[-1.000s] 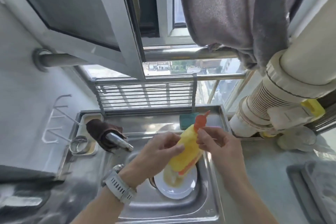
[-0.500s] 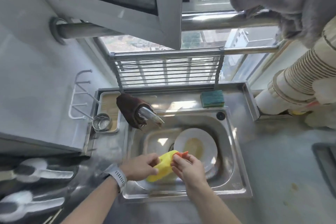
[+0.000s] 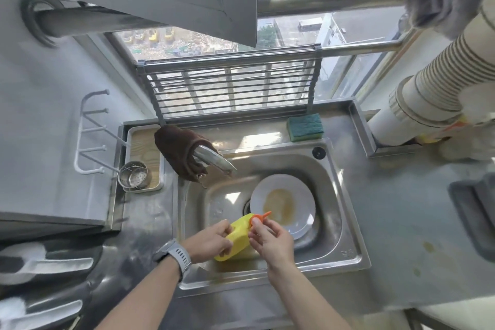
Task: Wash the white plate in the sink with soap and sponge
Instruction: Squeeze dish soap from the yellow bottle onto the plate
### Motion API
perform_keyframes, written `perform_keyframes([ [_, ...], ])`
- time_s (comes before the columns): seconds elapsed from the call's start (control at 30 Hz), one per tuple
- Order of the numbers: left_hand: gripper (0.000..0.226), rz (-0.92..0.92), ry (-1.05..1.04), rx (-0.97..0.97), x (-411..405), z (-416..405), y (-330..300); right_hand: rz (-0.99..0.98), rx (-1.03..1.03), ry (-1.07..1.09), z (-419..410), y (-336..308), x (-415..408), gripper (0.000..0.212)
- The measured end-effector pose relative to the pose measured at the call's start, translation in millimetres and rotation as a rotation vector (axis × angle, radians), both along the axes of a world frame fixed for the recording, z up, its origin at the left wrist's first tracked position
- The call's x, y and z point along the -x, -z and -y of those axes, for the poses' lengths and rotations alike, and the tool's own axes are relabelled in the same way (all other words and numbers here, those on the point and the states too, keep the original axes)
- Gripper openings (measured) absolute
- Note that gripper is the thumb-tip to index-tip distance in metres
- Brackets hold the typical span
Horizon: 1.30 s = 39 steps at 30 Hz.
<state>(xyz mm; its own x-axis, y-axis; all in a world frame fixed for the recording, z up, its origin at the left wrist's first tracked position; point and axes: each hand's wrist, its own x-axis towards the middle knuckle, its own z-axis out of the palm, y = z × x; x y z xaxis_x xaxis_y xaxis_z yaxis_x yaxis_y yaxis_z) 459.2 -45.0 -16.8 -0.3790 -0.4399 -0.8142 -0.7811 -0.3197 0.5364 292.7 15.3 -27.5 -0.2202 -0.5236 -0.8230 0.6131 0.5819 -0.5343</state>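
A white plate (image 3: 302, 190) with a brown smear in its middle lies tilted in the steel sink (image 3: 345, 225). Over the sink's near side my left hand (image 3: 211, 241) grips a yellow soap bottle (image 3: 238, 236), which lies tilted with its orange cap (image 3: 258, 219) pointing at the plate. My right hand (image 3: 270, 238) pinches that orange cap with thumb and fingers. A green and yellow sponge (image 3: 305, 127) sits on the ledge behind the sink, apart from both hands.
The tap (image 3: 214, 159) reaches over the sink's left side with a brown cloth (image 3: 176, 147) draped on it. A small metal strainer cup (image 3: 134, 175) stands on a tray at the left. A roll-up rack (image 3: 230, 88) leans behind; a ribbed white duct (image 3: 434, 88) runs right.
The view has dropped toward the sink. Both hands and the yellow bottle have come down from above the plate to the sink's near edge, the bottle now lying nearly flat.
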Motion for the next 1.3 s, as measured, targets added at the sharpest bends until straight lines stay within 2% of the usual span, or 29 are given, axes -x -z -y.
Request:
perform_keyframes([
  [0.27, 0.009, -0.017, 0.001, -0.007, -3.1, 7.3, 1.4, -0.033, -0.014, 0.025, 8.1, 7.1, -8.7, 0.017],
  [0.37, 0.007, -0.020, 0.016, 0.002, 2.1, 9.0, -0.5, -0.046, -0.029, 0.041, 10.2, 8.9, -5.1, 0.022],
  [0.47, 0.015, -0.016, 0.018, 0.008, 7.1, 11.0, -0.1, -0.068, -0.044, 0.063, 12.9, 9.7, -0.3, 0.022],
  [0.6, 0.009, -0.024, 0.007, 0.008, 14.6, 14.2, -0.3, -0.081, -0.063, 0.066, 15.0, 13.9, 6.3, 0.023],
  [0.7, 0.006, -0.004, 0.006, 0.012, 17.0, 11.6, -2.2, -0.066, -0.054, 0.061, 11.5, 10.7, 6.1, 0.029],
  [0.8, 0.007, 0.015, 0.005, 0.019, 14.9, 4.2, -6.0, -0.065, -0.034, 0.003, 2.2, 7.8, 5.0, 0.045],
  [0.9, 0.011, 0.011, -0.021, 0.037, 12.7, -2.5, -15.8, -0.145, -0.077, -0.101, -9.5, 2.4, 4.0, 0.056],
  [0.97, 0.017, -0.020, -0.057, 0.050, 12.2, -4.9, -27.4, -0.253, -0.100, -0.195, -16.5, -11.0, 3.9, 0.055],
  [1.07, 0.022, -0.134, -0.173, 0.036, 14.5, -6.0, -53.9, -0.303, -0.034, -0.304, -22.1, -41.1, 4.5, 0.058],
  [1.2, 0.010, -0.348, -0.288, 0.028, 30.9, -8.0, -97.3, -0.405, 0.077, -0.368, -16.7, -100.0, 19.3, 0.036],
  [1.3, 0.016, -0.432, -0.332, 0.065, 54.0, -11.0, -128.4, -0.564, 0.120, -0.376, -12.6, -139.3, 41.2, 0.034],
])
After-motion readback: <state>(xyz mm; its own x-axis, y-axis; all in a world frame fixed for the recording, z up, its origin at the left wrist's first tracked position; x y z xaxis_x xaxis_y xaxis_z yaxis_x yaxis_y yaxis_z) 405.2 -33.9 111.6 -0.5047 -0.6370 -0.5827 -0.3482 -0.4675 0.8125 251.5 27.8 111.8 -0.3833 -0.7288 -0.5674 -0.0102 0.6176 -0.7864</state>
